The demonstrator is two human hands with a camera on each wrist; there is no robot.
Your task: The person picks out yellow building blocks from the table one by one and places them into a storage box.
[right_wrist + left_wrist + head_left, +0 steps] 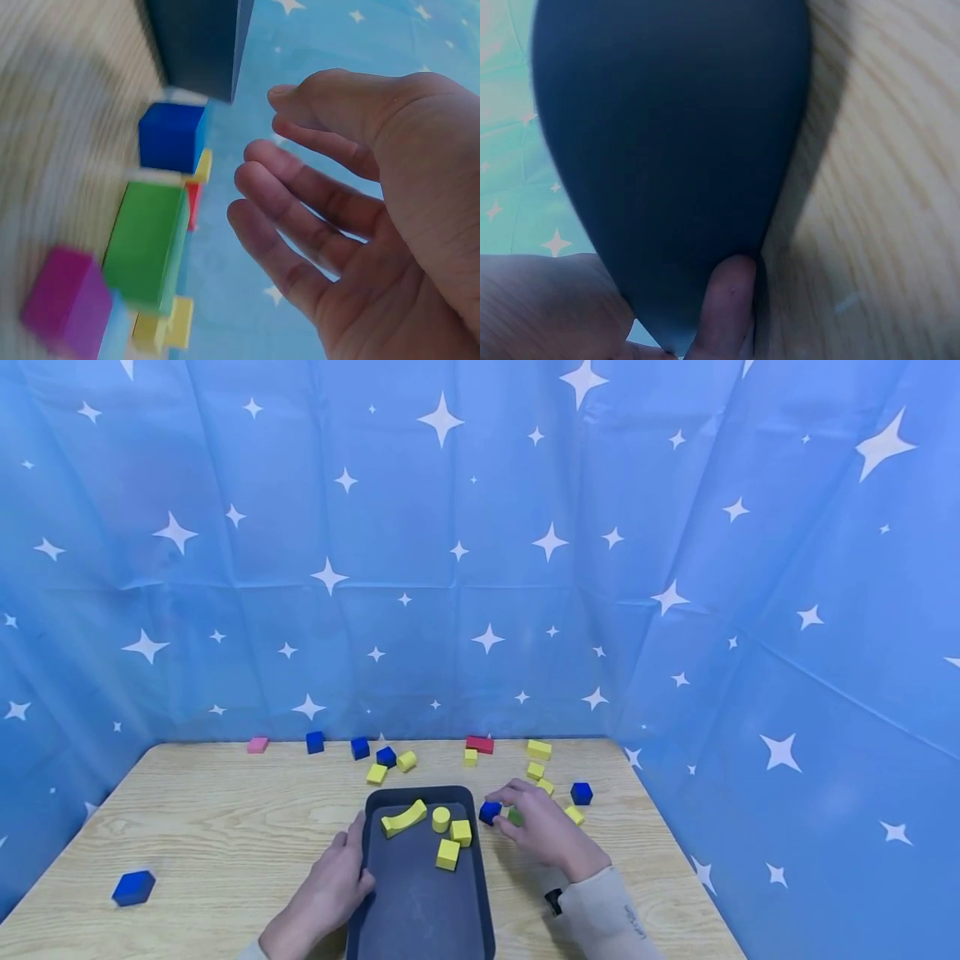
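My left hand (pixel 330 881) grips the left wall of a dark grey tray (pixel 420 918), thumb and fingers on either side of it in the left wrist view. Inside the tray's far half lie a yellow curved block (pixel 405 817), a yellow cylinder (pixel 441 819) and two yellow cubes (pixel 447 854). Just beyond the tray's right edge, my right hand (pixel 543 827) hovers over blocks with its fingers apart and nothing in them. Nearest to it are a blue cube (pixel 171 137) and a green block (pixel 146 244); a purple block (pixel 64 300) lies beside the green one.
Along the table's far edge sit a pink block (pixel 258 745), several blue and yellow blocks and a red block (pixel 480 744). One blue block (pixel 134 888) lies alone at the left; another blue cube (pixel 581 793) is at the right. A starry blue curtain (pixel 390 527) hangs behind.
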